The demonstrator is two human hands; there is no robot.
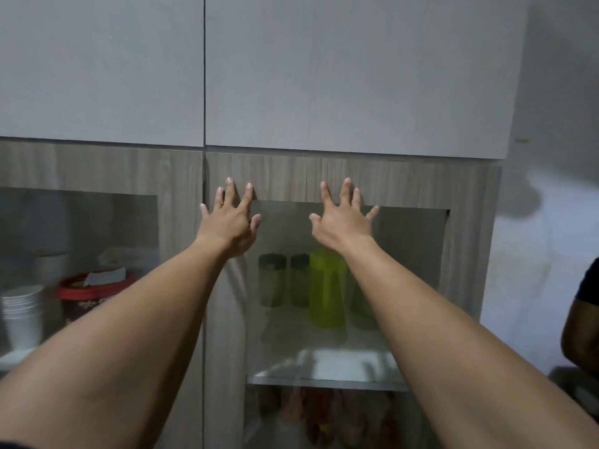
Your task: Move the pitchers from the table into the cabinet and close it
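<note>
Both arms stretched fwd, palms toward the wood-grain cabinet door w/ glass panel (327,176). Left hand (228,222) fingers spread wide, tips on the door's top-left frame corner, holding nothing. Right hand (343,220) also splayed wide, fingertips on the top rail of the frame, thumb and pinky over the glass edge, empty. Door looks shut, flush w/ the neighbouring wood-grain glass door on the left (97,170). Behind the glass, on the white upper shelf (327,367): tall lime-green translucent plastic pitcher (327,288) upright, roughly mid-shelf; just left of it two smaller greyish translucent pitchers w/ dark lids (285,280), side by side, upright, close together. Another greenish container to the right of the lime one, mostly hidden by the right forearm, can't tell what it is. Lower shelf holds blurred reddish-orange items (324,413), can't id. Left compartment: stack of white cups (22,315), red-lidded dark tub (90,296) w/ a white paper scrap on top, pale container behind it. Above: two plain light-grey upper cabinet doors (324,69), closed. White wall (551,222) right of the cabinet w/ hand shadow on it. Another person's arm in a dark sleeve (583,306) at far right edge.
</note>
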